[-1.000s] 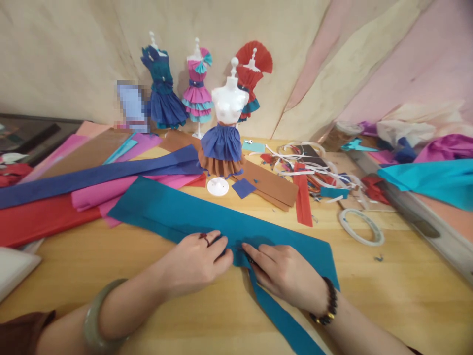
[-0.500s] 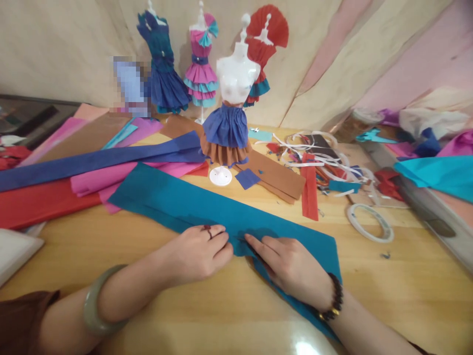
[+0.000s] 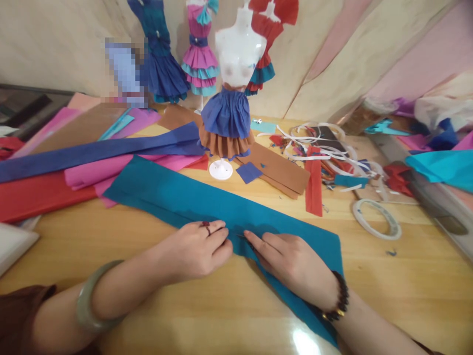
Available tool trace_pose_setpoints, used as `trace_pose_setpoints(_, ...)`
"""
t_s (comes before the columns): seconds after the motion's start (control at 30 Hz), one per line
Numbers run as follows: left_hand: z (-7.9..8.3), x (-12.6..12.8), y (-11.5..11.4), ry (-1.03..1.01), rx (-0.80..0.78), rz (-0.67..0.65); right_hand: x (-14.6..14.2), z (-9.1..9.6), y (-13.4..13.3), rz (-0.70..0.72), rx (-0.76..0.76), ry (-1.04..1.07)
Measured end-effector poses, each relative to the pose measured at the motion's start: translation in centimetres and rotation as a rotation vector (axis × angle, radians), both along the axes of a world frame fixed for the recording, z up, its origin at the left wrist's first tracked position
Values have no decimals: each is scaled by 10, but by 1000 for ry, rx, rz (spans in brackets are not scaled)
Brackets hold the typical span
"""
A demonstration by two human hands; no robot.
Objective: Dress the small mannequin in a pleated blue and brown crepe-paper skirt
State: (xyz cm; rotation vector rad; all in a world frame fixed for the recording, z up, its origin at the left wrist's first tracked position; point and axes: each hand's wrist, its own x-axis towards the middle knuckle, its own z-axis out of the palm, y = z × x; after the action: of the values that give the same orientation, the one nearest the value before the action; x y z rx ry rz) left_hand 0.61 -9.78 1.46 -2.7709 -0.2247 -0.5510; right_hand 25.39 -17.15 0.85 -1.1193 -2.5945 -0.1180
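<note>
A long teal strip of crepe paper (image 3: pixel 207 197) lies slantwise across the table, with a fold along its near side. My left hand (image 3: pixel 201 249) is closed, its fingertips pinching the strip's near edge at the middle. Just to the right, my right hand (image 3: pixel 291 259) is closed around a thin pointed blade (image 3: pixel 241 236). Only the blade's tip shows beyond the index finger, at the cut or folded edge; the rest is hidden under the fingers. From there a teal flap (image 3: pixel 295 301) hangs away toward me under the right wrist.
Behind the strip stands a small white mannequin (image 3: pixel 238 49) in a blue and brown ruffled skirt (image 3: pixel 226 116). Blue paper (image 3: pixel 111 155) and red paper (image 3: pixel 40 197) lie left. Brown paper (image 3: pixel 277 167), white ribbon scraps (image 3: pixel 314 153) and a tape roll (image 3: pixel 377 219) lie right.
The view has tipped down slightly, so the mannequins sit higher in the picture. Both hands keep almost the same place on the teal paper, and the blade tip has barely shifted.
</note>
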Motion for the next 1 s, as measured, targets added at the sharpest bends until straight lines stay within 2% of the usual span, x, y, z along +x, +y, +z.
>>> trace_pose_setpoints(0.77, -2, 2, 2, -32, -11, 5, 2, -3, 1, 21, -12, -29)
trace_pose_setpoints(1.0, -2, 2, 3, -16, 1, 10, 1, -4, 0, -11, -13, 13)
